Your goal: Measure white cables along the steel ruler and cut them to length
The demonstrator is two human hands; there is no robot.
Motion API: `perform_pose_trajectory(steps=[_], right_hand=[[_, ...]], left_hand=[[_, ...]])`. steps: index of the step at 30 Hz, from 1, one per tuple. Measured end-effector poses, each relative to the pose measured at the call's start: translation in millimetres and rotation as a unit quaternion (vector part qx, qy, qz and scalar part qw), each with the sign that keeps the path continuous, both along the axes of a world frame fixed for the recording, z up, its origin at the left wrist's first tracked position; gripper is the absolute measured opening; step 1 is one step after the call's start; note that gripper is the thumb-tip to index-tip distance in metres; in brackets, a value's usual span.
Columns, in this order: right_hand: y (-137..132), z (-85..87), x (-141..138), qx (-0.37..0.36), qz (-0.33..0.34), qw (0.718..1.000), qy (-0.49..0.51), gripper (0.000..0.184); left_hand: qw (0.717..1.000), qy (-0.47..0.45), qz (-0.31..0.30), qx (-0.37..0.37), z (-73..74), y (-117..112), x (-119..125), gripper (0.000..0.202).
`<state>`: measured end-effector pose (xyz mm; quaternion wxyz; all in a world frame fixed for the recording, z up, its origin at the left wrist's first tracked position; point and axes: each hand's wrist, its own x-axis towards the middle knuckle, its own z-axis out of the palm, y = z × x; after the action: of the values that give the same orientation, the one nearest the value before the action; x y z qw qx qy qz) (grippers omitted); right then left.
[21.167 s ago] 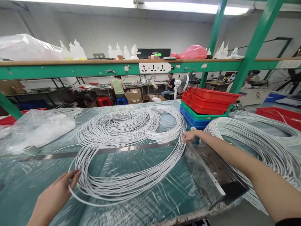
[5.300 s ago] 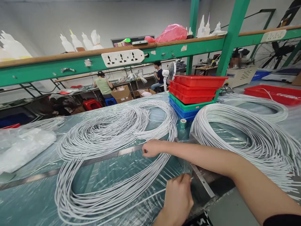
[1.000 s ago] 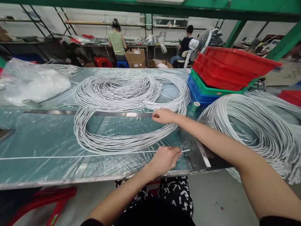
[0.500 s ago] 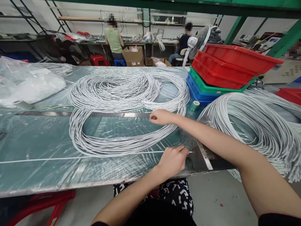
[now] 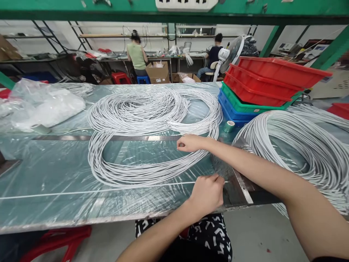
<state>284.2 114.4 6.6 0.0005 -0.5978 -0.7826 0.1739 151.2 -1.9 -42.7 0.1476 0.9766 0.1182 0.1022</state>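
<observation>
My left hand [image 5: 208, 193] pinches the end of a single white cable strand [image 5: 95, 190] that runs straight leftward along the table's near edge. Its tip sits beside the metal cutter plate [image 5: 240, 185]. My right hand [image 5: 189, 142] rests with closed fingers on the right end of the long steel ruler [image 5: 109, 138], over strands of the big white cable coil [image 5: 152, 120] in the table's middle. I cannot tell if it grips a strand.
A second white cable coil [image 5: 300, 145] lies at the right. Stacked red, green and blue trays [image 5: 261, 91] and a tape roll [image 5: 229, 126] stand behind it. Crumpled plastic bags [image 5: 43, 105] sit far left. Two people work at a far bench.
Over the last second my left hand slid the strand's end rightward to the cutter plate. My right hand stays on the ruler. The view has tilted up slightly.
</observation>
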Motion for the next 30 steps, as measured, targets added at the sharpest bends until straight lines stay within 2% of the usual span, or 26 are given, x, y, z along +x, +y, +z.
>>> perform_pose_trajectory(steps=[9, 30], right_hand=[[-1.4, 5.3, -3.0, -0.047, 0.021, 0.999, 0.016, 0.028], [-2.3, 0.9, -5.1, -0.034, 0.029, 0.999, -0.01, 0.026]], left_hand=[[1.0, 0.005, 0.011, 0.005, 1.0, 0.6, 0.2, 0.015], [1.0, 0.013, 0.015, 0.013, 3.3, -0.6, 0.0, 0.014]])
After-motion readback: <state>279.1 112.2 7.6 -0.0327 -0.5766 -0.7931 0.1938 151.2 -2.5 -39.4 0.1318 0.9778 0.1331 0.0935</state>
